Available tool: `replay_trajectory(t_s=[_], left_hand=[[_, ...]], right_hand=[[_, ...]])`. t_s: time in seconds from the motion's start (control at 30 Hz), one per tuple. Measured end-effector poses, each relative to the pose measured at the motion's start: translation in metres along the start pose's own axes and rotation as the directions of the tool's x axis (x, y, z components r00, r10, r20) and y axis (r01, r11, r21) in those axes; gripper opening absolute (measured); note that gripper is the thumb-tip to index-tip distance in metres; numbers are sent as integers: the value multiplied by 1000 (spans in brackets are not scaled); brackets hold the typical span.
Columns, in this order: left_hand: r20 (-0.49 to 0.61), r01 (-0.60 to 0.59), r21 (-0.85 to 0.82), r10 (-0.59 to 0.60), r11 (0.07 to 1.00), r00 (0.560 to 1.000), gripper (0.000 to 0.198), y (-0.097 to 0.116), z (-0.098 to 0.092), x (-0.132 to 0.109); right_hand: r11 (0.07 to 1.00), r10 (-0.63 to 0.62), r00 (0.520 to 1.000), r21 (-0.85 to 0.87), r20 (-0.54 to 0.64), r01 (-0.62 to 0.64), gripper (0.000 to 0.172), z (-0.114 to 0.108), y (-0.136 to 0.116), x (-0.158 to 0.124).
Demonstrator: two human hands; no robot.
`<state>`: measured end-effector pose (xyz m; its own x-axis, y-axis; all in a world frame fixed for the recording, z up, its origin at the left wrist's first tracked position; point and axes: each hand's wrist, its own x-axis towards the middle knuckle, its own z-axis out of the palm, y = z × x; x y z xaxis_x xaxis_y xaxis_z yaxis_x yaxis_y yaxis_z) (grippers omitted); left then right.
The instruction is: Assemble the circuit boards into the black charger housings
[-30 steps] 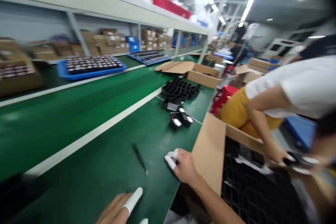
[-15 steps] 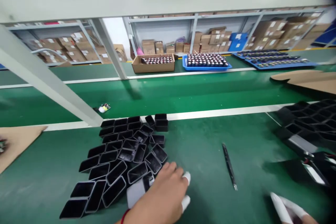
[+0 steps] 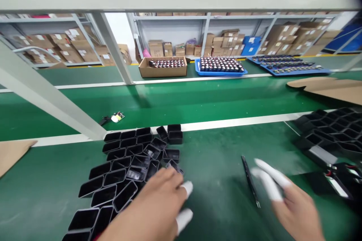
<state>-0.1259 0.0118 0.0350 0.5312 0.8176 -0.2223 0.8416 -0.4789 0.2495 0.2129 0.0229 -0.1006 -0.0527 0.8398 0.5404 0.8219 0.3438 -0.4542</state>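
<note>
My left hand (image 3: 162,199) is over the right side of a group of black open boxes (image 3: 115,177), thumb and index in white finger covers and held apart; nothing shows between them. My right hand (image 3: 291,199), slightly blurred, hangs just right of the black tweezers (image 3: 250,180), its white-covered fingertips near them with a small gap and holding nothing. The tweezers lie on the green bench (image 3: 215,165), metal tips toward me.
More black boxes (image 3: 333,128) stand at the right, beside dark parts with white labels (image 3: 336,184). A small circuit board (image 3: 117,116) lies beyond the left boxes. Farther back are a cardboard box (image 3: 162,69), blue trays (image 3: 222,69) and a slanting post (image 3: 51,98) at left.
My right hand has come up and left from the lower right edge to beside the tweezers. My left hand has moved a little left and up over the boxes. The view has shifted slightly.
</note>
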Motion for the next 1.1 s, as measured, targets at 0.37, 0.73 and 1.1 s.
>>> replay_trajectory(t_s=[0.37,0.73,1.1], left_hand=[[-243,-170,-96,143,981,959,22,7,13,5],[-346,119,-725,-508,679,789,67,-60,-6,3],[-378,-83,-780,-362,620,852,54,-65,-25,-22]], right_hand=[[893,-449,824,145,346,426,23,132,-118,130],[725,-599,799,457,52,515,42,50,-164,131],[652,-659,745,572,103,498,58,39,-199,138]])
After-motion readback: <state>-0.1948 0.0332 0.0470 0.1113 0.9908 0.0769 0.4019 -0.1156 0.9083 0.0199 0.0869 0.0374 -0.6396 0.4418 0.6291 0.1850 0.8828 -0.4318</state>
